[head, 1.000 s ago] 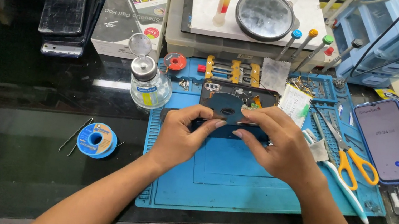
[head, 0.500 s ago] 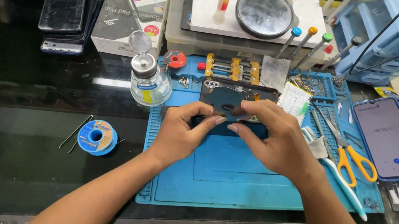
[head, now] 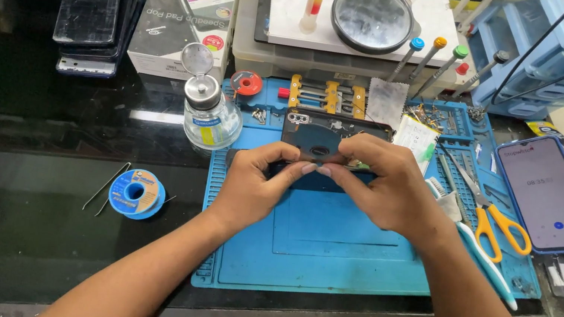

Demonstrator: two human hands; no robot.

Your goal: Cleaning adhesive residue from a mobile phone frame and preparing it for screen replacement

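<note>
Both hands — left hand (head: 256, 190), right hand (head: 382, 186) — pinch the near edge of an opened dark phone (head: 327, 137) over the blue repair mat (head: 327, 252), seemingly mid-disassembly — next move likely needs careful, even prying.

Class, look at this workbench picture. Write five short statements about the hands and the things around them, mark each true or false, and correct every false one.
1. Both hands grip the dark opened phone; the left hand and right hand meet at its near edge. True.
2. The phone is held over a red mat. False: the work mat is blue.
3. Yellow-handled scissors lie to the right of the hands. True.
4. The glass dispenser bottle lies tipped on its side. False: it stands upright, left of the phone.
5. The blue solder spool lies on the dark tabletop, off the mat. True.
</note>
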